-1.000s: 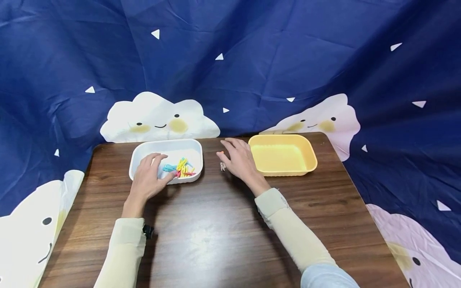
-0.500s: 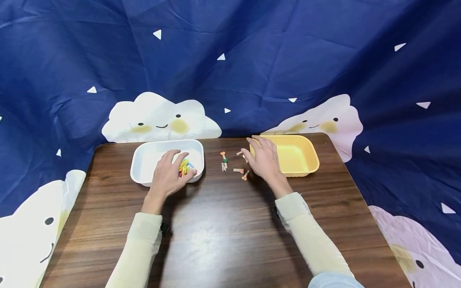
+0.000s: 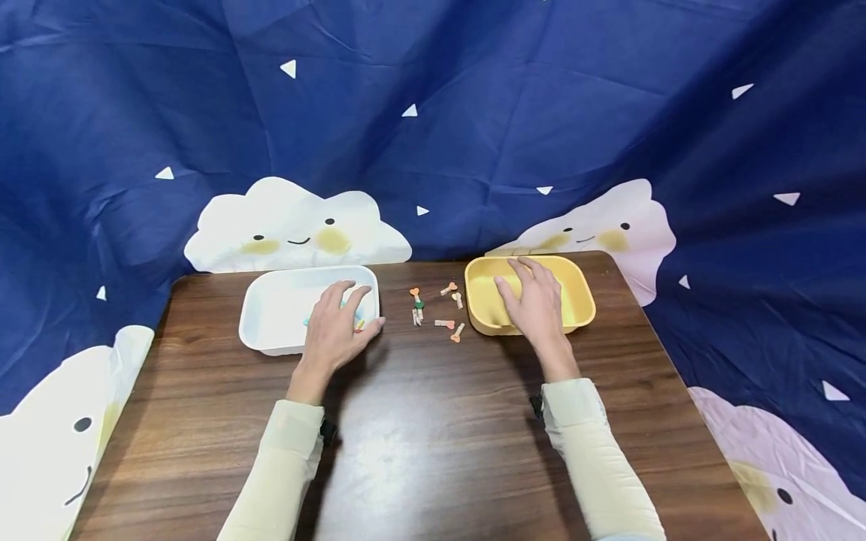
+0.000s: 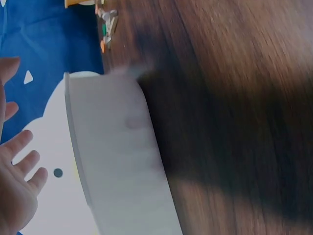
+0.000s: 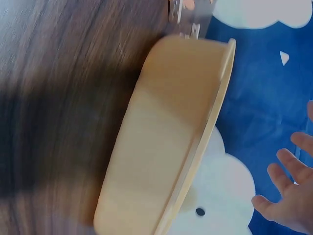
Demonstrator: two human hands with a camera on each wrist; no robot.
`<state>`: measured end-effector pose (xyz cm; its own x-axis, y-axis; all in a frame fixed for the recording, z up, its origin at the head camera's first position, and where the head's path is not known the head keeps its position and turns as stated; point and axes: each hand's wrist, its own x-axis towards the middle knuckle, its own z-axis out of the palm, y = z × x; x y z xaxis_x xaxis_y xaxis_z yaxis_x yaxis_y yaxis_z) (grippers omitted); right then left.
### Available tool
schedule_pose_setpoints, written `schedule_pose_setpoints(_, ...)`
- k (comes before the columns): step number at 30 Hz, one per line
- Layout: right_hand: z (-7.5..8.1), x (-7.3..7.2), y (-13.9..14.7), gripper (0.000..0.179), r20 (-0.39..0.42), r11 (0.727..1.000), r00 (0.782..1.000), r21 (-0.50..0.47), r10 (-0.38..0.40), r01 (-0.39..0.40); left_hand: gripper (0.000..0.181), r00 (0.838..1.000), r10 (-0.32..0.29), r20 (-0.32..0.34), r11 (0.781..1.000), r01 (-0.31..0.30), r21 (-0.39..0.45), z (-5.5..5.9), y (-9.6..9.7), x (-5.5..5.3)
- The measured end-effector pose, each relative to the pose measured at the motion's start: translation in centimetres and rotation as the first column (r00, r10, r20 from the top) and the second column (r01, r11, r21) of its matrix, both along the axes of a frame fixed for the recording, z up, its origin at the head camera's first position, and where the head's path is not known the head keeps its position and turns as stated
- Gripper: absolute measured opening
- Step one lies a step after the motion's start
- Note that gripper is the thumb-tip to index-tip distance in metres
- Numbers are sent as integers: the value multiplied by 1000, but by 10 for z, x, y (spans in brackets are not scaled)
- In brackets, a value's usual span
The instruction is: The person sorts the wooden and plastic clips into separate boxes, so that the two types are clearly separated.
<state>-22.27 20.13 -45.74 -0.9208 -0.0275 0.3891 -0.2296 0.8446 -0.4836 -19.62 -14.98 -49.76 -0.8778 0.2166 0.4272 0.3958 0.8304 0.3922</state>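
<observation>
Free left hand (image 3: 334,330) hovering over white oblong plastic bin (image 3: 272,315), free right hand (image 3: 539,306) over yellow oblong plastic bin (image 3: 576,294).

The bin (image 5: 151,142) filled the middle of the view, its yellow outer wall slanting from upper right to lower left, with the rim (image 5: 208,132) along the right side. Left of it lay the dark wood surface (image 5: 54,58), crossed by a broad shadow (image 5: 58,142). At the right edge the right hand (image 5: 289,198) held nothing, its fingers (image 5: 292,164) spread, with blue cloth (image 5: 259,117) and a white cloud (image 5: 234,191) showing between hand and rim. Just beyond the bin's top end were small pieces, probably clips (image 5: 195,30), too blurred to count.
</observation>
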Motion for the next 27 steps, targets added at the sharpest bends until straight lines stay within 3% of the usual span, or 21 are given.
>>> schedule_pose_setpoints(15, -11, 9, 49, 49, -7, 989, 993, -85, -121, 120, 64, 996, -5, 92, 1000, 5, 5, -2, 37, -6)
schedule_pose_setpoints(22, -16, 11, 69, 50, 34, 974, 983, -133, -178, 181, 63, 975, -66, 210, 991, 39, 132, -2, 58, -9)
schedule_pose_setpoints(27, -21, 13, 76, 50, 66, 963, 975, -158, -210, 218, 63, 960, -121, 254, 976, 68, 206, -3, 71, -10)
